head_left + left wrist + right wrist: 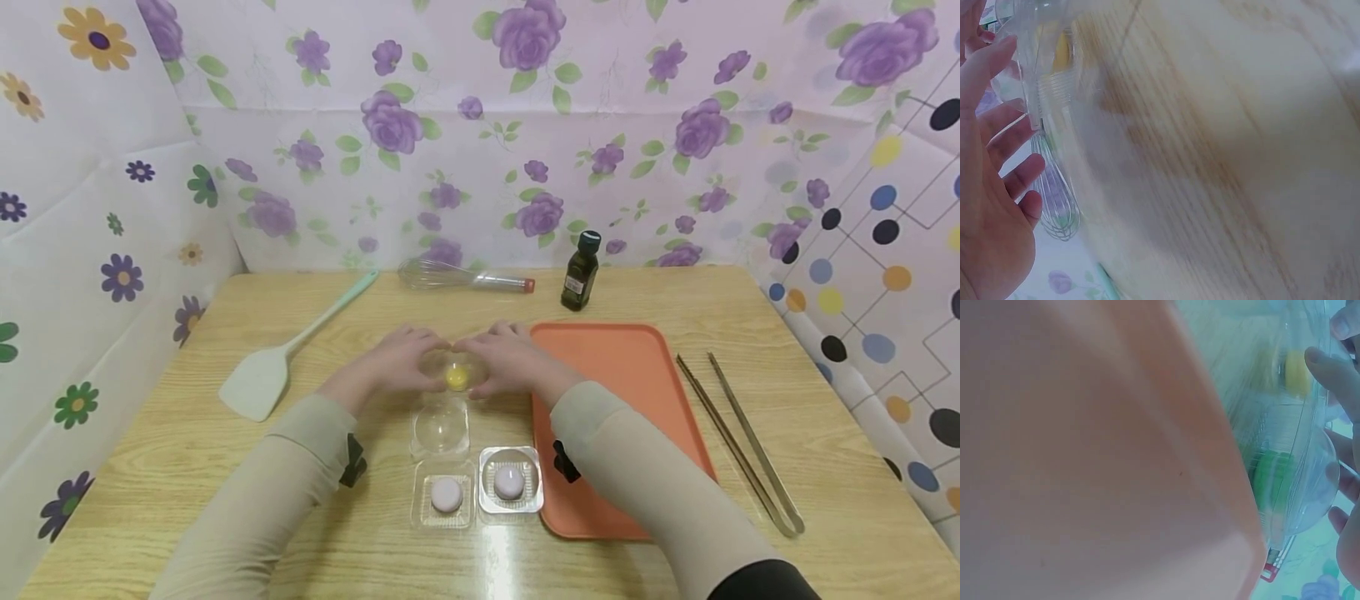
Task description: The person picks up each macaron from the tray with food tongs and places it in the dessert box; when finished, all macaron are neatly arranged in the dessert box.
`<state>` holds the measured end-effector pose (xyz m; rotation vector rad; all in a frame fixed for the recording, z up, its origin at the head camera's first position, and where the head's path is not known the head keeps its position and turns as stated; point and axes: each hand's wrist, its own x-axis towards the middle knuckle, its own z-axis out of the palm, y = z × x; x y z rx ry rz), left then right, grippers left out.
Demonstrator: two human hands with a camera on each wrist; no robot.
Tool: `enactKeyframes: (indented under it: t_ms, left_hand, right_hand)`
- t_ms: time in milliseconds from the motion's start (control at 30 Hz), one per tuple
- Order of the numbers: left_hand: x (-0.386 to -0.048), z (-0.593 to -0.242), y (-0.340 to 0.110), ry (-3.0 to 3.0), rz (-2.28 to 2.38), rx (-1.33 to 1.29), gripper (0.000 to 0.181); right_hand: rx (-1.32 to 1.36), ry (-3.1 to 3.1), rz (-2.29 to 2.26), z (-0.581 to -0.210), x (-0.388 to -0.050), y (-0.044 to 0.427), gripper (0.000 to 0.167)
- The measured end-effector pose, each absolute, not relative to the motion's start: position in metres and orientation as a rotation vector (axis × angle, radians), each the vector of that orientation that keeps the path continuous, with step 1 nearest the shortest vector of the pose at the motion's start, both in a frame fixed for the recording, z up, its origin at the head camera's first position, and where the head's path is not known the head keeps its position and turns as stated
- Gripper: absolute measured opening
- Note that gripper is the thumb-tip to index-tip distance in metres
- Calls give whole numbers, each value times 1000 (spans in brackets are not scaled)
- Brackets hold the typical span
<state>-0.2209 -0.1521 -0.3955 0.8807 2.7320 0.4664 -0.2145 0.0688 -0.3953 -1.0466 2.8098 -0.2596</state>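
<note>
In the head view my left hand (401, 362) and right hand (506, 362) face each other around a small clear plastic box, their fingers bent and thumbs toward me. A round yellow piece (457, 377) sits inside it. The left wrist view shows my thumb and fingers at the clear plastic (1034, 69). In the right wrist view a green round piece (1274, 478) lies under a clear domed lid (1316, 481), close to my right fingers; the head view hides it behind that hand. Nearer me an open box holds two pale lilac round pieces, one left (447, 494), one right (509, 482). A clear domed lid (440, 428) stands beyond the left one.
An orange tray (607, 358) lies under my right forearm. Metal tongs (750, 450) lie right of it. A whisk (465, 277) and a dark bottle (581, 271) are at the back; a pale green spatula (258, 383) lies left. Patterned cloth (465, 158) surrounds the table.
</note>
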Motion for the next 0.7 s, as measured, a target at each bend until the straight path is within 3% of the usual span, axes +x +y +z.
enactKeyframes:
  t_ms: [300,533,700]
  left_hand:
    - [-224,-396,-153,2724,460,865,65]
    - [-224,-395,-152,2714,423,909,67]
    - [-222,-393,-151,2714,407,909,67]
  right_hand:
    - [-1037,2816,-243,-397,-213,67,80]
    - [-943,2783,-354,-396,-216,68,60]
    - [-911,2757,-381,-395,-216,68,59]
